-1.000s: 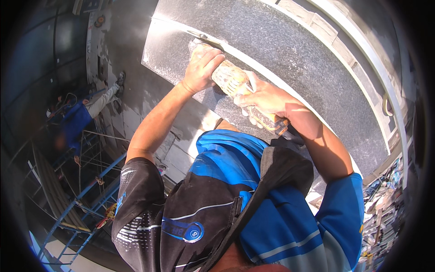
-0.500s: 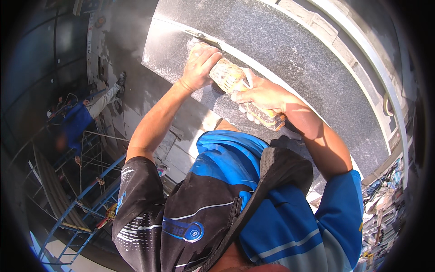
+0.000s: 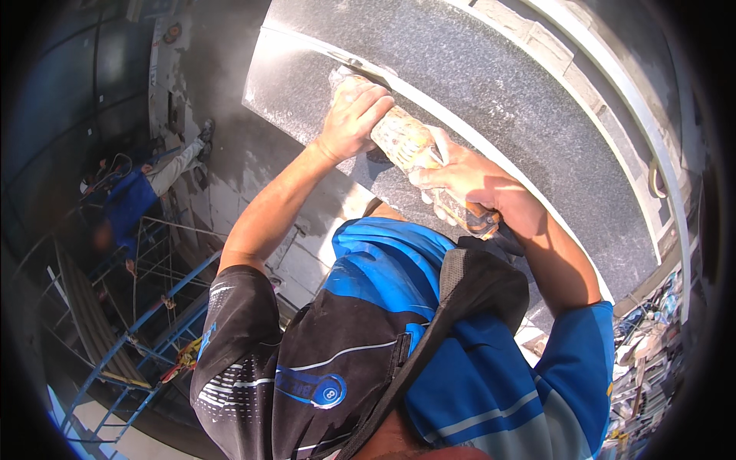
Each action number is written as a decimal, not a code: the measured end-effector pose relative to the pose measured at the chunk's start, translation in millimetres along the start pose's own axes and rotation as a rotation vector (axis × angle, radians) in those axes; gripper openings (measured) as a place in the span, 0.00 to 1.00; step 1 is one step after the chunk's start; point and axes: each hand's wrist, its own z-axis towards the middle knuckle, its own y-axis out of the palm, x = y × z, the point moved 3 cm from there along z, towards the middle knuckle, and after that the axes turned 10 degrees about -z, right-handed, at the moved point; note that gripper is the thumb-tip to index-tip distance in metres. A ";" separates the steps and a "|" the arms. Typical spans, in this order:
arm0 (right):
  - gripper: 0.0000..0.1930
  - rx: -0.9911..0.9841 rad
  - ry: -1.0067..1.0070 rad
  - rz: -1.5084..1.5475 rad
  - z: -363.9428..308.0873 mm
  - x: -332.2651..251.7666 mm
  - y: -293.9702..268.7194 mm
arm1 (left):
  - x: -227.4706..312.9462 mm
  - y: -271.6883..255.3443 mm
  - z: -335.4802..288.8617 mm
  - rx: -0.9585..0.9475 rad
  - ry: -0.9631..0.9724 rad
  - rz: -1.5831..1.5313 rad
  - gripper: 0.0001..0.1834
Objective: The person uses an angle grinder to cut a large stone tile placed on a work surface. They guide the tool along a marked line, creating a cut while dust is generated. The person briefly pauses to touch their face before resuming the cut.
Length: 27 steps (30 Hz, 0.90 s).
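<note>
Both hands grip a dust-covered yellow angle grinder (image 3: 404,141). My left hand (image 3: 355,116) wraps round its front end, close behind the cutting disc (image 3: 366,69). Round the rear body closes my right hand (image 3: 462,173), its thumb on top; some of its fingers are hidden underneath. A speckled dark grey stone slab (image 3: 529,100) lies under the tool. The disc's edge meets a pale line (image 3: 498,139) that runs lengthwise over the slab. Bright dust hangs at the slab's left end, beyond the disc.
A long pale metal rail (image 3: 636,96) curves past the slab's far right side. Rubble and scraps (image 3: 652,353) lie at lower right. At left stands blue scaffolding (image 3: 123,345), with another person in blue (image 3: 130,203) beside it, lower down.
The grinder and both hands have shifted a little to the right and toward me along the pale line. The slab has stayed in place.
</note>
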 end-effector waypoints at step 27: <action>0.38 0.012 -0.222 0.046 -45.2 -23.3 -11.4 | 11.7 5.7 2.9 0.000 -0.014 0.020 0.29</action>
